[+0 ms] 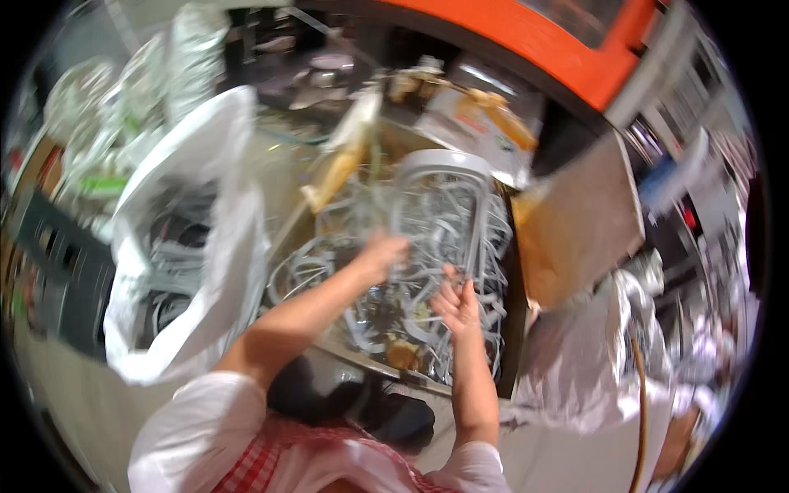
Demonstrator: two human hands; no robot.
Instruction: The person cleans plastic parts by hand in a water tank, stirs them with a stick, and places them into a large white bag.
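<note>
A pale grey plastic part shaped like an upside-down U (448,161) stands raised over an open box (513,361) filled with loose pale strips (427,246). My right hand (457,304) has its fingers closed around the lower end of the part's right leg. Beside the left leg is my left hand (384,253), smeared by motion, so its fingers and anything in them cannot be made out. In the box near me, a brownish lump (403,355) lies among the strips.
Left of the box stands an open white sack (123,271) holding more grey parts, with a dark grey plastic stool (70,263) beyond it. A cardboard flap (579,226) rises at the right, above a pale plastic bag (567,361). An orange machine (526,41) fills the far side.
</note>
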